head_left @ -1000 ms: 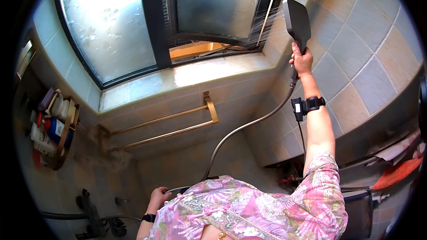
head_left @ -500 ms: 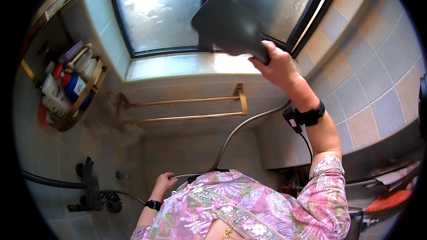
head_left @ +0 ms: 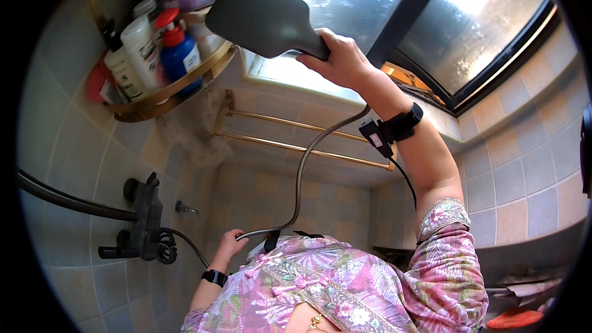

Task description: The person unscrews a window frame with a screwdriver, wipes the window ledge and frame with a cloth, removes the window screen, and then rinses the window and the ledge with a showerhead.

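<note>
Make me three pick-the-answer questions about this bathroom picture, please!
1. Where is the shelf of bottles?
A. upper left, on the tiled wall
B. on the floor
C. under the window at right

2. What colour is the pump top on the blue bottle?
A. green
B. red
C. white

3. What is the right hand doing?
A. hanging free
B. pressing flat on the window
C. gripping the shower head's handle

Answers:
1 A: the shelf sits high on the left wall.
2 B: the blue bottle has a red pump.
3 C: the right hand is closed around the handle of the shower head, raised before the window.
</note>
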### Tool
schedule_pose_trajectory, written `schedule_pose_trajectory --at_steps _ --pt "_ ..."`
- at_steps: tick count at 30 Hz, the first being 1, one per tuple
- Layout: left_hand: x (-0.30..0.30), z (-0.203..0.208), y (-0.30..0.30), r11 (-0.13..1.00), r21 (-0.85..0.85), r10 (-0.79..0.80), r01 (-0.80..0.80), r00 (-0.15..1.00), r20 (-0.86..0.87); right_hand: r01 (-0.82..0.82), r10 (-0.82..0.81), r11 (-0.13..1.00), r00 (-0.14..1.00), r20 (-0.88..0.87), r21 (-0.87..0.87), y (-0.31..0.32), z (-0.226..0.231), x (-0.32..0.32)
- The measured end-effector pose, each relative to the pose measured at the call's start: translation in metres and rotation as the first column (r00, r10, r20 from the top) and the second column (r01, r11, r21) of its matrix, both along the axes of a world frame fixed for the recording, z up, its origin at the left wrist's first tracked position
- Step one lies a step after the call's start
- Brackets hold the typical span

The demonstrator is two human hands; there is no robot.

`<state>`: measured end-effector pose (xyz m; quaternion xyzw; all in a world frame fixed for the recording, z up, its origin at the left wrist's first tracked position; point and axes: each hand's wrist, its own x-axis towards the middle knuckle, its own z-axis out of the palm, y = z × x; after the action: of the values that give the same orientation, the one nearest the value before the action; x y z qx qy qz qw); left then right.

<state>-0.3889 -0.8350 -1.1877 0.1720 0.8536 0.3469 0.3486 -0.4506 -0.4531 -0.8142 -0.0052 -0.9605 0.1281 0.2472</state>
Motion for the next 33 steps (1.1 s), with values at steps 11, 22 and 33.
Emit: schedule_pose_trajectory --at_steps 11,22,33 --pt "-0.012 0.006 -0.026 1.000 0.022 -0.018 0.020 0.997 -0.081 0.122 -0.126 0.990 0.989 0.073 0.067 0.013 -0.016 0.015" --pt "-0.031 -0.004 0.016 0.981 0.058 -0.184 0.186 0.982 -0.038 0.361 -0.393 0.894 0.916 0.077 0.264 0.062 -0.063 0.129" --pt "-0.029 -0.011 0.041 0.957 0.040 -0.288 0.289 0.957 -0.017 0.612 -0.637 0.758 0.769 0.055 0.224 0.085 -0.092 0.208"
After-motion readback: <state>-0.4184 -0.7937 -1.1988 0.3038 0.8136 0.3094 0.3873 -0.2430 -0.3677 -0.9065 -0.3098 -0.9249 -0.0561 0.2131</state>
